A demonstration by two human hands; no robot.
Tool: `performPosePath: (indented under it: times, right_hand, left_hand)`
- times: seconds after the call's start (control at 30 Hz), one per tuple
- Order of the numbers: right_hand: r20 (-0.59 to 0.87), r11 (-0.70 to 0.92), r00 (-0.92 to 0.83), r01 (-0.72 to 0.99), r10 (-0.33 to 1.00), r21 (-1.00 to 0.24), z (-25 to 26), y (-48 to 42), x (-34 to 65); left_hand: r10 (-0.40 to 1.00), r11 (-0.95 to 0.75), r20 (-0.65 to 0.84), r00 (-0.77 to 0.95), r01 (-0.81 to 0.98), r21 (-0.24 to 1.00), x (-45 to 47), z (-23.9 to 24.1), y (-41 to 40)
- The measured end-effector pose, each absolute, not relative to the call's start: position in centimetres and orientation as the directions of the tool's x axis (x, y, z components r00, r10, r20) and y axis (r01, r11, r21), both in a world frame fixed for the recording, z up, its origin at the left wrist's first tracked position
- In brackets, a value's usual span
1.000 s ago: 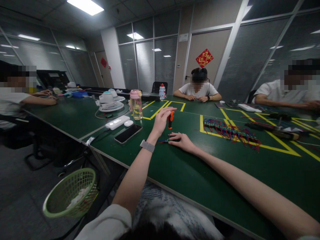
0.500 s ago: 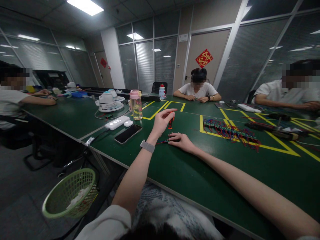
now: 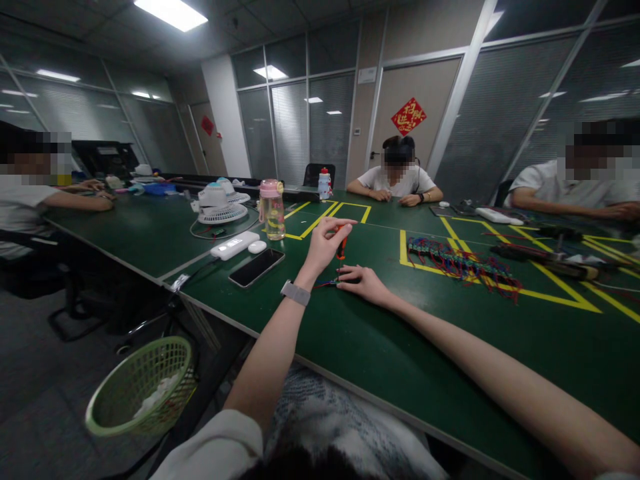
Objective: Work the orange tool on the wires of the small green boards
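My left hand (image 3: pixel 323 248), with a grey watch band at its wrist, pinches the top of a screwdriver (image 3: pixel 342 249). The orange and black handle stands nearly upright, its shaft pointing down. Low on the green table, my right hand (image 3: pixel 369 285) has its thumb and fingertips closed around a small wired part (image 3: pixel 334 283). Thin wires run out of this part to the left. The screwdriver's tip comes down by the right fingertips; whether it touches the part is too small to tell.
Right of my hands lies a row of small green parts (image 3: pixel 460 263) with red and blue wires. Left are a phone (image 3: pixel 257 267), a white power strip (image 3: pixel 235 245), a pink-lidded bottle (image 3: pixel 273 212) and fans (image 3: pixel 220 203). A green basket (image 3: pixel 143 387) stands below. Several co-workers sit around.
My left hand has shifted very slightly to the right at the top of the screwdriver. The right hand stays in the same place on the wired part.
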State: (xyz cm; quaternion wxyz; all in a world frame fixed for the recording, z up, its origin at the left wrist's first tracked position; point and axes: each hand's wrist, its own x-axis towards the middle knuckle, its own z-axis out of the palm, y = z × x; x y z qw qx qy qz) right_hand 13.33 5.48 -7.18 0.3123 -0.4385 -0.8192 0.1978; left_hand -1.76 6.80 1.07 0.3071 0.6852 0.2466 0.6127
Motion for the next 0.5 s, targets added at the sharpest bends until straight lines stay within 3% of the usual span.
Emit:
performPosePath:
  times: [0.13, 0.33, 0.5]
  right_hand:
    - [0.339, 0.538, -0.421, 0.599, 0.841, -0.593, -7.19, 5.52, 13.31]
    - [0.335, 0.535, -0.421, 0.597, 0.843, -0.597, -7.07, 5.41, 13.27]
    - [0.333, 0.533, -0.419, 0.598, 0.845, -0.599, -6.92, 5.27, 13.20]
  left_hand:
    - [0.764, -0.567, 0.614, 0.197, -0.246, 0.786, -1.79, 0.89, 7.19]
    - [0.733, -0.672, 0.674, 0.095, -0.054, 0.739, -1.98, 0.89, 7.25]
    - [0.766, -0.566, 0.613, 0.191, -0.250, 0.785, -1.84, 0.88, 7.44]
